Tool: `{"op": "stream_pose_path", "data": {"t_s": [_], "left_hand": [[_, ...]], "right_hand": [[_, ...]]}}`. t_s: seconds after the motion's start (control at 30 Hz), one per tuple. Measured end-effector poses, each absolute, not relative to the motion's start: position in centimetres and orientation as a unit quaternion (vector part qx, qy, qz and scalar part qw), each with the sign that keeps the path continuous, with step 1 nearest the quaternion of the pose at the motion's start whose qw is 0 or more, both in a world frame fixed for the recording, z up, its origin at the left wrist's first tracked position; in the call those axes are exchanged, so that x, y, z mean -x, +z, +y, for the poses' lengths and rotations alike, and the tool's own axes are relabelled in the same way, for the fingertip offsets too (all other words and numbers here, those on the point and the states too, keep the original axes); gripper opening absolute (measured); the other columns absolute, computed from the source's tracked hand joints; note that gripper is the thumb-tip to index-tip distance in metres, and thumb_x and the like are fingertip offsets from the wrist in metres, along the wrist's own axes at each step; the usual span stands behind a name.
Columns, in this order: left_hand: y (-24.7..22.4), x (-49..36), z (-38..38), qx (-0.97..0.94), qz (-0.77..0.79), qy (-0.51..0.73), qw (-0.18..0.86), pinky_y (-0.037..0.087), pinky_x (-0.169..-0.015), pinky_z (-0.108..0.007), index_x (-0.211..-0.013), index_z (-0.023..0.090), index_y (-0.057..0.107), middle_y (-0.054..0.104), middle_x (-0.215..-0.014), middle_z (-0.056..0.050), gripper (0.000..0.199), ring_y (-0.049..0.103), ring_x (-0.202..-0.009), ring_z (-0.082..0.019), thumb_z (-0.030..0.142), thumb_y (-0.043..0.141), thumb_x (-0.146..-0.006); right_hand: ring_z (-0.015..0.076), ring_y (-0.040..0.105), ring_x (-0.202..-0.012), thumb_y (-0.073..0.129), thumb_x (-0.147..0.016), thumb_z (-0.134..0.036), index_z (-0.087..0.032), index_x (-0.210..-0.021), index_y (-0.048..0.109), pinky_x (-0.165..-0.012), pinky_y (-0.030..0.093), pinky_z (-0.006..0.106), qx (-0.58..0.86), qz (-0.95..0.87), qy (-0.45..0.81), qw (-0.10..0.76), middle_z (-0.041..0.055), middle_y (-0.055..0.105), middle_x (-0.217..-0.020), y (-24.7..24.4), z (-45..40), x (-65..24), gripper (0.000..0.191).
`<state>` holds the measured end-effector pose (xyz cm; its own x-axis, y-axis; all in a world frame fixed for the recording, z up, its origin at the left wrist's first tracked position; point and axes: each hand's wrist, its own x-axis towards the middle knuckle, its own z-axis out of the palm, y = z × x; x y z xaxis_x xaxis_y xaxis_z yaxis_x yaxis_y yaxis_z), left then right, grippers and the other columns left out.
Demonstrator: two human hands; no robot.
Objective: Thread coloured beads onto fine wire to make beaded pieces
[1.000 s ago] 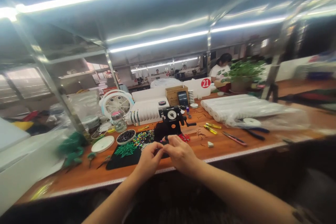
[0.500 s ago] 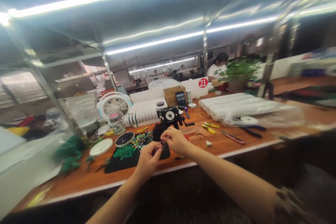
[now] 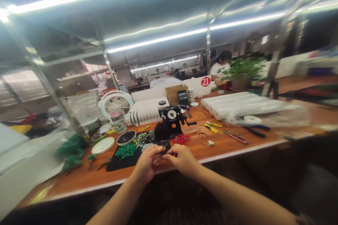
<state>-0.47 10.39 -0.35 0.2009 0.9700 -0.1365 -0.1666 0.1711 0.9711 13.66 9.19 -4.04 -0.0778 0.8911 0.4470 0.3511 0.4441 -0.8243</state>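
My left hand is closed, fingertips pinched on something small, with a thin dark strand rising near them. Close beside it on the right, my right hand is pinched too, its fingertips almost meeting the left ones. What either holds is too small to name. Just beyond stands a black machine with a dial and crank. Red beads lie right of its base. On a black mat are green pieces and multicoloured beads, next to a bowl of black beads.
A white lid, a glass jar and a fan stand left. To the right lie yellow-handled tools, a red cutter, dark-handled pliers and wrapped white rolls. A person sits beyond.
My right hand has moved down and toward me, uncovering the red beads and the machine's base. My left hand has turned slightly and lowered, fingers still pinched.
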Motion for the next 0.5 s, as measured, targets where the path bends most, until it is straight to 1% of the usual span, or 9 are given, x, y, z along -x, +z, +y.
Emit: {"op": "stream_pose_path", "data": {"t_s": [0.07,0.13,0.2,0.27,0.3,0.33,0.37,0.43,0.5], "left_hand": [[-0.5,0.5,10.5,-0.458,0.443,0.455,0.622,0.015,-0.040,-0.018,-0.065,0.011,0.062,0.031,-0.042,0.010,0.023,0.019,-0.039,-0.002,0.028,0.072,-0.053],[-0.7,0.5,10.5,-0.466,0.448,0.463,0.606,0.015,-0.040,-0.018,-0.067,0.011,0.063,0.033,-0.041,0.010,0.023,0.020,-0.039,-0.002,0.028,0.072,-0.054],[-0.8,0.6,10.6,-0.479,0.453,0.474,0.584,0.016,-0.041,-0.019,-0.068,0.012,0.064,0.034,-0.040,0.010,0.023,0.022,-0.038,-0.003,0.029,0.073,-0.057],[-0.9,0.6,10.6,-0.491,0.456,0.480,0.566,0.016,-0.041,-0.019,-0.068,0.012,0.065,0.043,-0.042,0.008,0.022,0.024,-0.037,-0.002,0.030,0.073,-0.058],[-1.0,0.6,10.6,-0.498,0.457,0.480,0.559,0.017,-0.041,-0.019,-0.067,0.012,0.065,0.052,-0.050,0.005,0.023,0.025,-0.037,-0.002,0.031,0.074,-0.058],[-1.0,0.6,10.6,-0.506,0.459,0.478,0.552,0.017,-0.041,-0.020,-0.066,0.012,0.065,0.061,-0.062,0.001,0.023,0.027,-0.037,-0.001,0.031,0.074,-0.058],[-1.1,0.7,10.6,-0.515,0.460,0.475,0.545,0.017,-0.040,-0.020,-0.066,0.012,0.065,0.067,-0.078,-0.002,0.023,0.028,-0.038,0.000,0.032,0.074,-0.058],[-1.4,0.8,10.7,-0.528,0.465,0.468,0.534,0.018,-0.040,-0.020,-0.064,0.013,0.065,0.066,-0.104,-0.006,0.023,0.029,-0.038,0.001,0.034,0.074,-0.059],[-1.7,0.9,10.8,-0.535,0.466,0.468,0.527,0.024,-0.041,-0.020,-0.065,0.014,0.066,0.063,-0.114,-0.007,0.022,0.038,-0.042,-0.001,0.034,0.073,-0.060]], "right_hand": [[0.0126,0.054,-0.059,0.066,-0.074,-0.014,-0.018,-0.064,0.069,-0.057,0.037,0.023,0.448,-0.687,0.265,0.507,-0.0004,0.062,-0.064,-4.3,9.3,-13.5,0.011],[0.0129,0.054,-0.060,0.065,-0.075,-0.013,-0.018,-0.064,0.069,-0.058,0.038,0.023,0.450,-0.689,0.253,0.509,-0.0005,0.061,-0.064,-4.6,9.5,-13.6,0.013],[0.0140,0.055,-0.063,0.067,-0.074,-0.016,-0.019,-0.067,0.069,-0.060,0.039,0.024,0.461,-0.684,0.248,0.508,0.0000,0.062,-0.066,-4.7,9.6,-13.8,0.008],[0.0153,0.056,-0.065,0.071,-0.071,-0.019,-0.018,-0.071,0.068,-0.062,0.041,0.026,0.475,-0.674,0.252,0.506,0.0009,0.063,-0.070,-4.7,9.6,-14.0,0.003],[0.0158,0.056,-0.067,0.073,-0.069,-0.020,-0.017,-0.074,0.067,-0.063,0.042,0.026,0.481,-0.669,0.255,0.507,0.0014,0.063,-0.072,-4.6,9.6,-14.1,0.008],[0.0161,0.056,-0.068,0.074,-0.067,-0.021,-0.017,-0.076,0.065,-0.064,0.042,0.027,0.484,-0.664,0.258,0.509,0.0018,0.063,-0.075,-4.6,9.5,-14.2,0.014],[0.0162,0.056,-0.069,0.075,-0.066,-0.021,-0.017,-0.079,0.063,-0.064,0.043,0.027,0.486,-0.660,0.260,0.511,0.0021,0.062,-0.077,-4.5,9.5,-14.3,0.018],[0.0161,0.056,-0.069,0.076,-0.064,-0.023,-0.017,-0.082,0.059,-0.065,0.044,0.028,0.488,-0.653,0.258,0.519,0.0024,0.061,-0.080,-4.5,9.4,-14.4,0.026],[0.0160,0.055,-0.070,0.076,-0.063,-0.024,-0.018,-0.082,0.056,-0.065,0.044,0.028,0.488,-0.650,0.249,0.527,0.0017,0.060,-0.080,-4.6,9.4,-14.5,0.028]]}}
